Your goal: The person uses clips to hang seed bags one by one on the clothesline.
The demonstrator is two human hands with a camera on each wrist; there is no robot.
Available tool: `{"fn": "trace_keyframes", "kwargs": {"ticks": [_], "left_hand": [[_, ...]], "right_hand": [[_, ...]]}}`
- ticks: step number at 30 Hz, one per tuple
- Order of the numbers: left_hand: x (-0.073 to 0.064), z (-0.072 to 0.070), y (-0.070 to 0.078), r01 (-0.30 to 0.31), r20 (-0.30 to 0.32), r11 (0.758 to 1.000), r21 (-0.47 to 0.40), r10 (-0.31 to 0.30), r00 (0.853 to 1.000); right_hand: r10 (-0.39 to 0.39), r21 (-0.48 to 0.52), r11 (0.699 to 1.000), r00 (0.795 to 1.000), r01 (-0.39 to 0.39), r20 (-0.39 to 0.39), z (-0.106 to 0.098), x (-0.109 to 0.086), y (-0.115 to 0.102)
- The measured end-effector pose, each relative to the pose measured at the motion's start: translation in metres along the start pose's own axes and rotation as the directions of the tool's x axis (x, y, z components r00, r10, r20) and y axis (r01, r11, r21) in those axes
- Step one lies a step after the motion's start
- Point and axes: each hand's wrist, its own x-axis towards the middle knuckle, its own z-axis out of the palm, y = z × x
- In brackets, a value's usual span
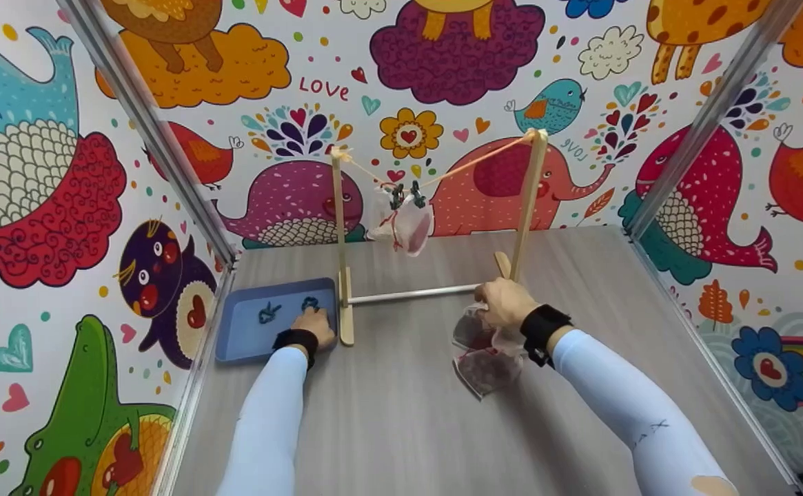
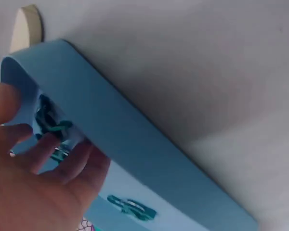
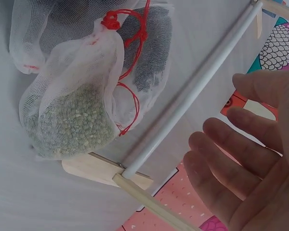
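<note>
Pale sleeves (image 1: 267, 413) are seen nearest. On the worktop (image 1: 401, 413), mesh bags (image 3: 72, 120) are overhung by the right hand (image 1: 509, 303); green clips (image 2: 132, 208) in a tray (image 1: 236, 337) are reached by the left hand (image 1: 316, 326), both grips loose; behind, hanging mesh (image 1: 416, 231) is clipped to a cord (image 1: 477, 163).

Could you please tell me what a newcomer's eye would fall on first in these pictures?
Probably the white wall printed with colourful cartoon animals, filling the background. Next, the wooden two-post frame before it, where dark green clips hold white mesh with red cord on a sagging string. Filled white mesh bags with red drawstrings lie near its right foot; a blue rectangular tray sits at its left.
</note>
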Motion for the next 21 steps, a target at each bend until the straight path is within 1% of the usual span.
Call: {"fn": "trace_keyframes", "kwargs": {"ticks": [3, 5, 6, 8, 10, 12, 14, 18, 21], "left_hand": [[-0.004, 0.001, -0.006, 0.025, -0.061, 0.998, 0.054, -0.021, 0.998], [-0.018, -0.009, 0.0, 0.077, -0.083, 0.996, 0.043, -0.073, 0.994], [-0.026, -0.014, 0.003, 0.108, -0.091, 0.994, 0.023, -0.106, 0.99], [-0.044, -0.025, 0.012, 0.169, -0.11, 0.985, -0.044, -0.173, 0.979], [-0.063, -0.039, 0.024, 0.218, -0.11, 0.971, -0.098, -0.229, 0.967], [-0.072, -0.042, 0.027, 0.232, -0.118, 0.966, -0.113, -0.245, 0.962], [-0.077, -0.044, 0.029, 0.233, -0.127, 0.966, -0.115, -0.247, 0.961], [-0.078, -0.046, 0.027, 0.205, -0.15, 0.972, -0.115, -0.221, 0.964], [-0.077, -0.048, 0.025, 0.198, -0.139, 0.972, -0.123, -0.214, 0.967]], "right_hand": [[-0.007, 0.01, 1.0, 1.0, 0.006, 0.008, 0.0, 0.0, 0.0], [-0.025, 0.016, 1.0, 1.0, 0.025, 0.017, 0.002, -0.001, 0.0], [-0.039, 0.013, 0.999, 0.999, 0.038, 0.015, 0.002, -0.001, 0.001], [-0.058, 0.009, 0.998, 0.998, 0.058, 0.015, 0.004, -0.001, 0.001], [-0.07, -0.001, 0.998, 0.997, 0.07, 0.014, 0.006, -0.001, 0.001], [-0.069, -0.004, 0.998, 0.998, 0.069, 0.011, 0.007, -0.001, 0.002], [-0.065, -0.003, 0.998, 0.998, 0.065, 0.012, 0.008, -0.002, 0.002], [-0.059, -0.011, 0.998, 0.998, 0.059, 0.017, 0.008, -0.003, 0.001], [-0.059, -0.023, 0.998, 0.998, 0.06, 0.033, 0.009, -0.003, 0.001]]}}
